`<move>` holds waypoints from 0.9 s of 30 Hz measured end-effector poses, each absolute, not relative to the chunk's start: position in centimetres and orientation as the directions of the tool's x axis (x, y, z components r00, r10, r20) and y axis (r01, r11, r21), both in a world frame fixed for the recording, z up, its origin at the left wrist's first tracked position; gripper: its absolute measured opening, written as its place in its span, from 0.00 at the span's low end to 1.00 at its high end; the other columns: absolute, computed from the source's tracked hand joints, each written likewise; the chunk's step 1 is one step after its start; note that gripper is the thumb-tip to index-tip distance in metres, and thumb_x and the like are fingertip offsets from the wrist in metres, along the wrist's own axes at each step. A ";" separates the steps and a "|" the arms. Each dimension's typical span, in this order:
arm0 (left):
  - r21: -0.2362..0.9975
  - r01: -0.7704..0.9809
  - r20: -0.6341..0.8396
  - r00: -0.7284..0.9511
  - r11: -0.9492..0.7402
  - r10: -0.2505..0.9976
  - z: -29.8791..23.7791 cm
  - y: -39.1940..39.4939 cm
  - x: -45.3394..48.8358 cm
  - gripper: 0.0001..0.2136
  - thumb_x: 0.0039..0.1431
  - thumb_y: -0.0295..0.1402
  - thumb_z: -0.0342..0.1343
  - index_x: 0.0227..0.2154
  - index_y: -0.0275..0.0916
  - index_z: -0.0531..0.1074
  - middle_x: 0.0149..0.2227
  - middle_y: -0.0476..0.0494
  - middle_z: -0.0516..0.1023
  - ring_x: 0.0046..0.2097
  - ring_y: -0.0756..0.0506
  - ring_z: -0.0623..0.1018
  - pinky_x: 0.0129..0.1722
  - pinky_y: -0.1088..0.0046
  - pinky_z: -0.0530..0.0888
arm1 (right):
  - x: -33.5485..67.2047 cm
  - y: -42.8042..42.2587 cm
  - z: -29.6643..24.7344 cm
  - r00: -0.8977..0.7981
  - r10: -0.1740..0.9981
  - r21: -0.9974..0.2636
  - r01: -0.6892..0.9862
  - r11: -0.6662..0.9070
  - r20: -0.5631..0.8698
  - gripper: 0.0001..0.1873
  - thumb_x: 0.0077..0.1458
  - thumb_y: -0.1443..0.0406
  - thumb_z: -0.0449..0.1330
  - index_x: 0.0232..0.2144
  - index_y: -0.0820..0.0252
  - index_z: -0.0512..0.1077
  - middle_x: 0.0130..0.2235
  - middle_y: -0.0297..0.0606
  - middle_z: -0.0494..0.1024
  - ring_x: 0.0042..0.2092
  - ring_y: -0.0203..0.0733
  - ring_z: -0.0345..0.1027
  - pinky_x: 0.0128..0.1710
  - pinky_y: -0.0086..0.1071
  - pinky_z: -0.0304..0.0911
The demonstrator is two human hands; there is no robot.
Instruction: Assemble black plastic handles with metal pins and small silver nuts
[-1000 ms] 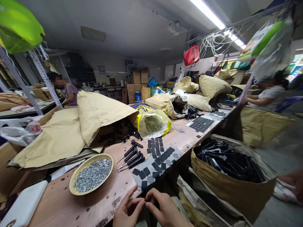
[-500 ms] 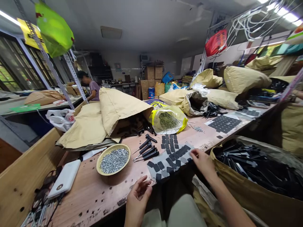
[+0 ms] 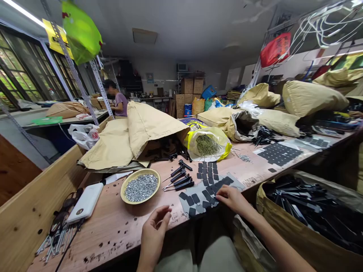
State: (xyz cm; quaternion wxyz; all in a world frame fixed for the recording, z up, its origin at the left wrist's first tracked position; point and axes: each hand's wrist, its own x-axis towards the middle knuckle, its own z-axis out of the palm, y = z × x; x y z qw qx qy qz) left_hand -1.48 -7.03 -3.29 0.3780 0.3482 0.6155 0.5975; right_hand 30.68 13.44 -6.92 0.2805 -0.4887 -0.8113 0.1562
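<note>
My left hand (image 3: pixel 154 230) hovers over the near edge of the wooden bench (image 3: pixel 113 226), its fingers curled in toward the thumb; what they hold, if anything, is too small to see. My right hand (image 3: pixel 231 197) rests on a grey sheet of black pads (image 3: pixel 198 198), fingertips pinched at one pad on it. Just beyond the sheet lie several black-handled tools (image 3: pixel 180 181). A yellow bowl of small silver screws (image 3: pixel 141 187) stands left of them.
A white power bank (image 3: pixel 85 202) and metal rods (image 3: pixel 53 241) lie at the left. Paper sacks (image 3: pixel 153 128), a yellow bag of pins (image 3: pixel 208 145) and another pad sheet (image 3: pixel 279 153) lie further back. An open sack of black parts (image 3: pixel 306 204) stands at my right. A person (image 3: pixel 120 104) works far left.
My hands were together at the bench edge a second ago. The right hand went out to the pad sheet, then drew slightly left along it. The view turned left.
</note>
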 end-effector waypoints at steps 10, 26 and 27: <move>0.662 0.695 0.421 -0.656 0.282 0.627 1.8 -4.7 -8.7 0.14 0.62 0.35 0.53 0.45 0.39 0.79 0.49 0.38 0.81 0.52 0.36 0.78 0.54 0.61 0.72 | 29.7 12.5 -6.8 -0.308 0.903 -0.605 0.670 0.430 0.300 0.17 0.58 0.53 0.56 0.30 0.55 0.80 0.35 0.41 0.81 0.37 0.45 0.74 0.40 0.35 0.66; 0.204 0.758 0.003 -0.633 0.619 0.774 3.7 -0.4 -10.6 0.09 0.61 0.35 0.56 0.36 0.41 0.81 0.43 0.36 0.83 0.50 0.33 0.79 0.52 0.57 0.67 | 36.2 5.9 -6.0 0.103 0.995 -0.955 0.295 -0.023 0.008 0.27 0.44 0.46 0.68 0.37 0.62 0.80 0.34 0.42 0.81 0.29 0.41 0.70 0.27 0.31 0.66; 0.199 0.753 0.008 -0.641 0.627 0.768 3.7 -0.5 -10.6 0.10 0.61 0.36 0.57 0.37 0.40 0.82 0.44 0.35 0.83 0.51 0.32 0.78 0.53 0.56 0.66 | 37.1 5.8 -6.4 0.138 0.990 -0.950 0.312 -0.015 0.029 0.26 0.42 0.47 0.69 0.35 0.62 0.80 0.35 0.43 0.81 0.32 0.44 0.73 0.30 0.32 0.68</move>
